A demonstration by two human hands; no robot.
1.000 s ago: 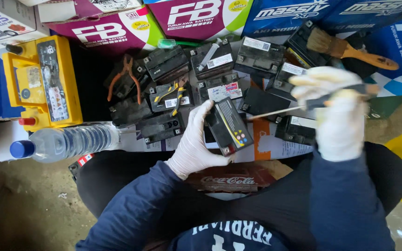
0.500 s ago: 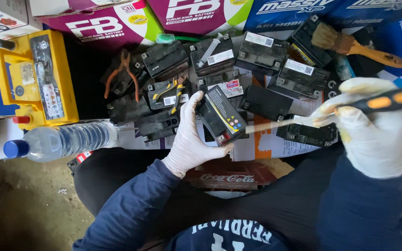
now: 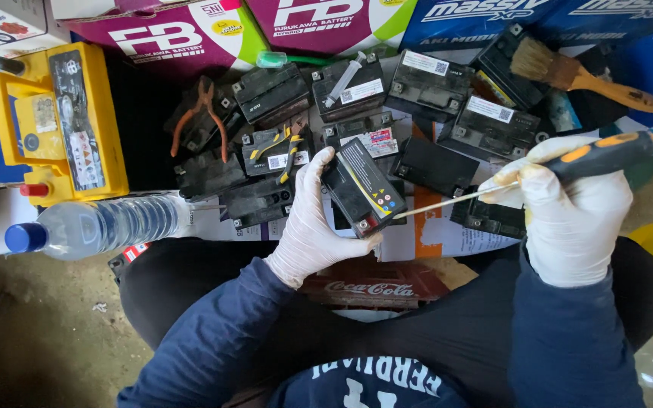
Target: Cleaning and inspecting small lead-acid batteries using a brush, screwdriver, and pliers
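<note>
My left hand (image 3: 310,223), in a white glove, grips a small black battery (image 3: 364,189) with a striped label, tilted over my lap. In my gloved right hand (image 3: 572,211) is a screwdriver (image 3: 568,165) with a black and orange handle. Its thin shaft points left and its tip lies just beside the battery's right edge. Whether the tip touches the battery I cannot tell.
Several small black batteries (image 3: 425,75) lie ahead on paper, with orange-handled pliers (image 3: 204,113), a syringe (image 3: 344,78) and a paint brush (image 3: 576,75). A yellow battery (image 3: 62,121) and a lying water bottle (image 3: 100,225) are left. Cardboard boxes (image 3: 175,34) line the back.
My right hand has swung the screwdriver out to the right and brought it back, the tip now by the battery. My left hand tilted the battery slightly.
</note>
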